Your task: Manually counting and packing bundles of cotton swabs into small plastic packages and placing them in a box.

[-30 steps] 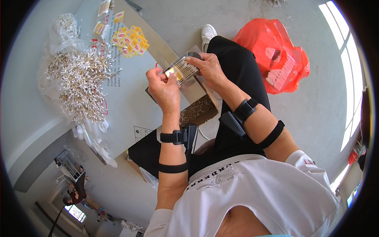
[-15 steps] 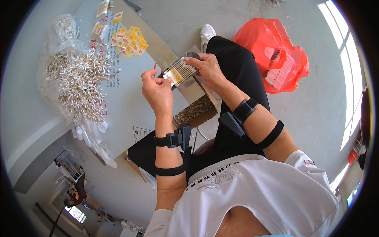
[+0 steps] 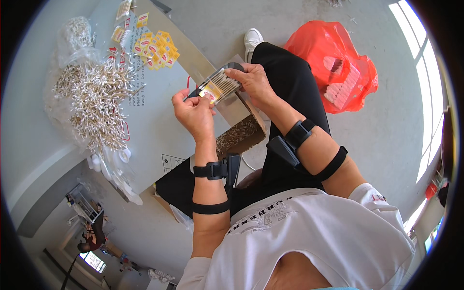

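Note:
A flat row of cotton swabs [image 3: 227, 83] lies across a dark tray [image 3: 235, 65] above the table's edge, between my two hands. A small yellow and white card [image 3: 210, 93] covers the swabs at the left end. My left hand [image 3: 197, 116] is closed on that end, its thumb pressed on the card and its fingers partly hidden beneath the tray. With thumb on top and fingers underneath, my right hand [image 3: 257, 86] grips the other end. Whether a clear bag surrounds the swabs, I cannot tell.
Loose cotton swabs [image 3: 99, 101] are heaped on the table [image 3: 157, 123] at left, near scattered yellow cards [image 3: 157, 50] and finished-looking swab packs [image 3: 120, 35]. A cardboard box [image 3: 256, 140] of swabs stands below my hands. A red plastic bag [image 3: 357, 79] holding pink-white packs sits on the floor.
My left hand has shifted slightly, its thumb still on the card, and the left forearm has moved a little right. My right hand stays almost where it was.

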The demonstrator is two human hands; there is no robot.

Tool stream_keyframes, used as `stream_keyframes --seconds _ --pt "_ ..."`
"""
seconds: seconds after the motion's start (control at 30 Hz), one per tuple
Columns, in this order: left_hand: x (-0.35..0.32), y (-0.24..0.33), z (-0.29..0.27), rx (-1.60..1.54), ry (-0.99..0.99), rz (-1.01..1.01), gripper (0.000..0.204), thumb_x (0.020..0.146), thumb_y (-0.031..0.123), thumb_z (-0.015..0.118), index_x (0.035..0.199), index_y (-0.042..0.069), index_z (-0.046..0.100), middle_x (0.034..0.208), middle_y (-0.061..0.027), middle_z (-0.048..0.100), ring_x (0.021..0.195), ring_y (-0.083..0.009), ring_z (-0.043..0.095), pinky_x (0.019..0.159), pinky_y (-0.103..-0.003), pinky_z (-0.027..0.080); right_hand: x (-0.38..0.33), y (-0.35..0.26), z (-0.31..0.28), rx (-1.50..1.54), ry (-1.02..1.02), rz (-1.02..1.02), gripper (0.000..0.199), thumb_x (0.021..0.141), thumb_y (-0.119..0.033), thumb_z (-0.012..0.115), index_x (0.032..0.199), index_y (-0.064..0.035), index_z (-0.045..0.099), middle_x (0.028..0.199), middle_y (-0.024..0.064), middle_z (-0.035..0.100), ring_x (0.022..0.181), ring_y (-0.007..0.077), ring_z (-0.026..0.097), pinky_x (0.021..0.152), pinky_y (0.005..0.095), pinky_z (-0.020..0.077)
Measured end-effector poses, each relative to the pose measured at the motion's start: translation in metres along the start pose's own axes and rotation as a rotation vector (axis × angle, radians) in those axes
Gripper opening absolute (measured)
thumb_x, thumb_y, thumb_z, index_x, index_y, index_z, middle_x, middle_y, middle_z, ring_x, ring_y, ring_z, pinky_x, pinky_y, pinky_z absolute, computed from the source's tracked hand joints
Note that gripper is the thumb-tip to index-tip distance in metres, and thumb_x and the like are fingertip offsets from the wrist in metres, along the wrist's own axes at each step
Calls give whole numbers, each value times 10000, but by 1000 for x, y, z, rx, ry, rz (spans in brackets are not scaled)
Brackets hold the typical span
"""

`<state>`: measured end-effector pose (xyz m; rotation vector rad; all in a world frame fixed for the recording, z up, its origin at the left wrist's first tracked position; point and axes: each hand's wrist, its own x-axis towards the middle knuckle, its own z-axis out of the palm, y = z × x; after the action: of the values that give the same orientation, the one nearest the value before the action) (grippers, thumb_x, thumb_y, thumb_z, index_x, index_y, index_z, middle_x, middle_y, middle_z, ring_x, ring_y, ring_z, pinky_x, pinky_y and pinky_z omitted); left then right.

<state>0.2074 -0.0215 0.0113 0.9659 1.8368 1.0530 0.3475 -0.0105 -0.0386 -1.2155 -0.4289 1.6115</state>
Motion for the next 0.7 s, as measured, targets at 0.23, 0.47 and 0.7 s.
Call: stream_keyframes --seconds 0.23,0.47,0.7 --pt "-3 -6 7 32 -30 43 436 774 -86 687 1126 -21 438 687 -73 608 533 -127 591 423 -245 441 0 0 1 3 5 -4 170 868 -195 734 778 -52 717 656 -25 635 554 45 538 491 222 411" --pt "-7 12 20 51 -58 30 434 773 -78 699 1117 -10 443 676 -72 607 551 -128 587 488 -246 466 0 0 0 15 2 11 156 865 -190 737 792 -52 726 678 -10 657 552 49 548 488 223 417" --pt "-2 -2 13 232 -102 207 445 752 -66 730 1104 -19 462 856 -99 629 643 -146 599 661 -298 502 -1 0 0 39 31 28 167 859 -140 736 805 16 713 706 42 676 577 84 585 511 263 480"
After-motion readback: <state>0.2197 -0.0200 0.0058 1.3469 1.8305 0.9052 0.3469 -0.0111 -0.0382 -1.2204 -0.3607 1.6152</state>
